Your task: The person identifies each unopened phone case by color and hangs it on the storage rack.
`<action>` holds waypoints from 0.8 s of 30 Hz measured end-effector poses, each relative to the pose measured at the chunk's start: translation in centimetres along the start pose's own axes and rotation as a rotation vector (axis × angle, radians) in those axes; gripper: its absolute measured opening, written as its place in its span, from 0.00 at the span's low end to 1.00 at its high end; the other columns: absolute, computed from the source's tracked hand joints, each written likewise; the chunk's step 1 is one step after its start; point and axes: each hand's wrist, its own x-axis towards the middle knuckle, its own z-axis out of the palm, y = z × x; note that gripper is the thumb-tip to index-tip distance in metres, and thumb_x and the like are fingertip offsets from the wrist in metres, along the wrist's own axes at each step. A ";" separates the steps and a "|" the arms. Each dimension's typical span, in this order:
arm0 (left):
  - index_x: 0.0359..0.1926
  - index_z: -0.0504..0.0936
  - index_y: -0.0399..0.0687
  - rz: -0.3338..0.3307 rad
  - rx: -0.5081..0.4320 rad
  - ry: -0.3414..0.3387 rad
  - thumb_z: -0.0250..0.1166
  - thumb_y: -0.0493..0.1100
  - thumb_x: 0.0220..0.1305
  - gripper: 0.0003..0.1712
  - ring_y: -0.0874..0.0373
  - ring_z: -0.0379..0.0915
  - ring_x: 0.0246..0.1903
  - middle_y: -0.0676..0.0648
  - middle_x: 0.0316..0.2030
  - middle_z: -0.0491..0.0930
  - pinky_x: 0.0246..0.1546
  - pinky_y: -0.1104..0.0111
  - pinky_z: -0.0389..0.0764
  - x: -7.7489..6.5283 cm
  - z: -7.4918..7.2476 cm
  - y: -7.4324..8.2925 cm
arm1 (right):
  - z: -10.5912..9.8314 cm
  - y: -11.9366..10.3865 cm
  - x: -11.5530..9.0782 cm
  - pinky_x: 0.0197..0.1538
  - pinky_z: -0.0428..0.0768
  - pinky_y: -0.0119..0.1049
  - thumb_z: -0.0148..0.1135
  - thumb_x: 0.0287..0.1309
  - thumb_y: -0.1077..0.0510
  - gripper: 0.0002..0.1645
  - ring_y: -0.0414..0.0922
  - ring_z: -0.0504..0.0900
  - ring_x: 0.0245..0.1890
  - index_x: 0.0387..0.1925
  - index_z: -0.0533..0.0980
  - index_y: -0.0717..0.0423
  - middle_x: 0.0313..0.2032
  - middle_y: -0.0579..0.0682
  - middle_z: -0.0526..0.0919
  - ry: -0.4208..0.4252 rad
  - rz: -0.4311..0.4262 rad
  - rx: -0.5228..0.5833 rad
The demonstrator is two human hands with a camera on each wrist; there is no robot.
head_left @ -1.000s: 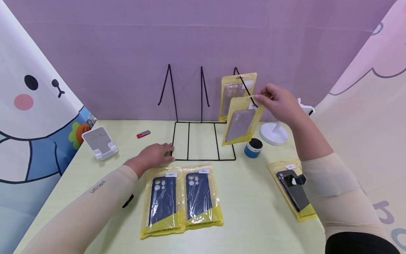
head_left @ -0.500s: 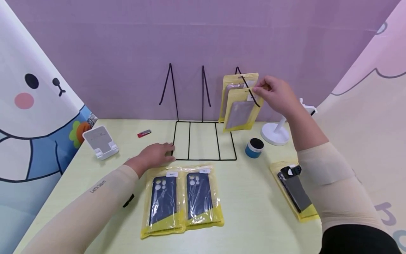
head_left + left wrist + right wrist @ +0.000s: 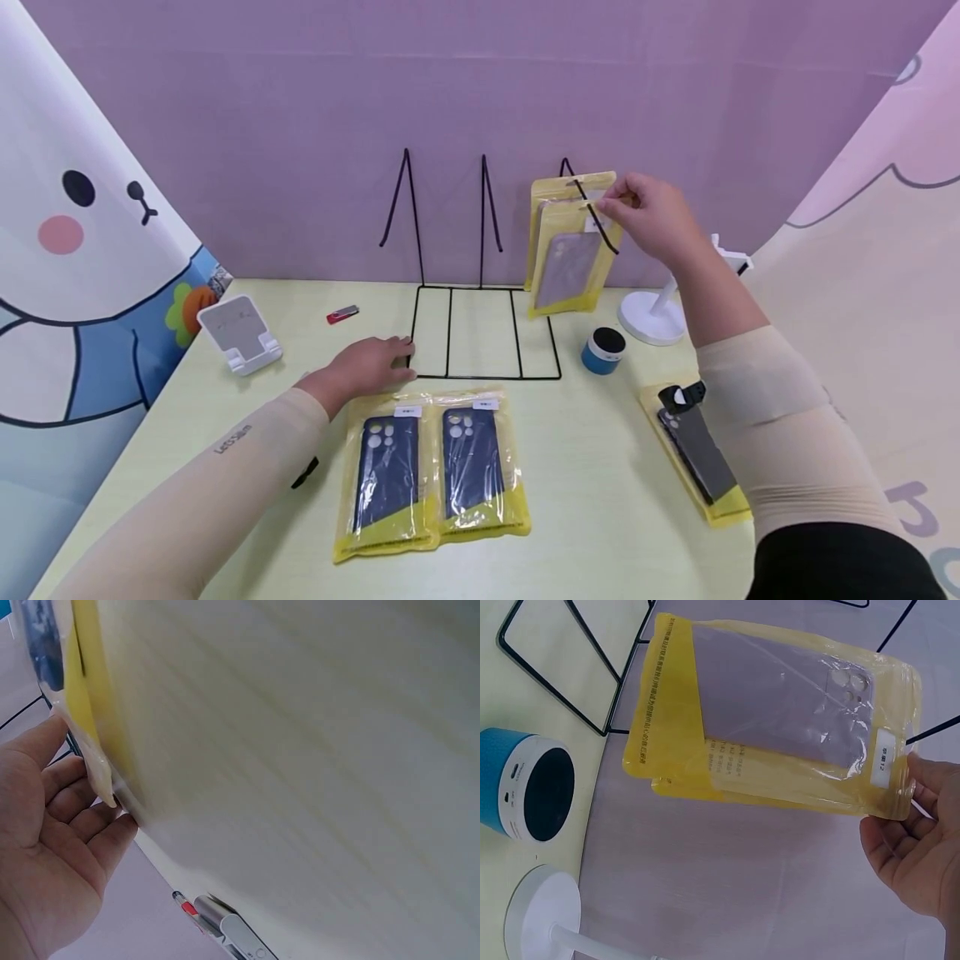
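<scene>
My right hand point(image 3: 648, 217) pinches the top edge of a yellow-edged clear bag holding a pale purple phone case point(image 3: 566, 262). The bag's top is at the right hook point(image 3: 592, 218) of a black wire display rack point(image 3: 482, 379). Behind it another bagged phone case point(image 3: 538, 190) hangs on the same hook, mostly covered. In the right wrist view, thumb and fingers hold the bag beside its white label point(image 3: 883, 757). My left hand point(image 3: 367, 365) touches the left side of the rack's base with its fingers and thumb spread. Two bagged dark blue phone cases point(image 3: 386, 475) lie just in front.
A bagged black phone case point(image 3: 697, 454) lies on the right, partly under my forearm. Near the rack's right side stand a blue-and-white round speaker point(image 3: 603, 352) and a white stand point(image 3: 651, 318). On the left are a red USB stick point(image 3: 342, 314) and a white phone holder point(image 3: 242, 333).
The right hand has lifted the bagged purple case and pushed it back along the hook, closer to the bag behind. My left hand has stayed at the rack's base.
</scene>
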 end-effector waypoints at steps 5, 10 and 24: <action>0.72 0.64 0.47 0.005 0.007 -0.003 0.57 0.58 0.70 0.36 0.41 0.55 0.72 0.40 0.73 0.59 0.70 0.49 0.61 0.0 -0.1 0.1 | 0.1 0.0 0.1 0.37 0.71 0.41 0.53 0.67 0.35 0.26 0.48 0.70 0.38 0.48 0.75 0.52 0.40 0.52 0.77 0.013 0.010 0.000; 0.73 0.64 0.47 0.007 0.011 -0.002 0.57 0.58 0.70 0.36 0.41 0.54 0.72 0.40 0.73 0.59 0.71 0.49 0.61 0.0 -0.1 0.1 | 0.0 0.1 0.0 0.40 0.73 0.39 0.53 0.66 0.34 0.27 0.46 0.72 0.41 0.50 0.74 0.52 0.42 0.49 0.77 0.026 0.006 0.022; 0.73 0.63 0.48 -0.006 0.000 -0.006 0.57 0.59 0.70 0.37 0.42 0.53 0.73 0.40 0.73 0.58 0.71 0.49 0.61 0.2 -0.1 0.1 | -1.2 2.2 -3.0 0.47 0.74 0.37 0.51 0.66 0.33 0.34 0.46 0.72 0.50 0.60 0.69 0.52 0.49 0.49 0.75 0.087 0.033 0.058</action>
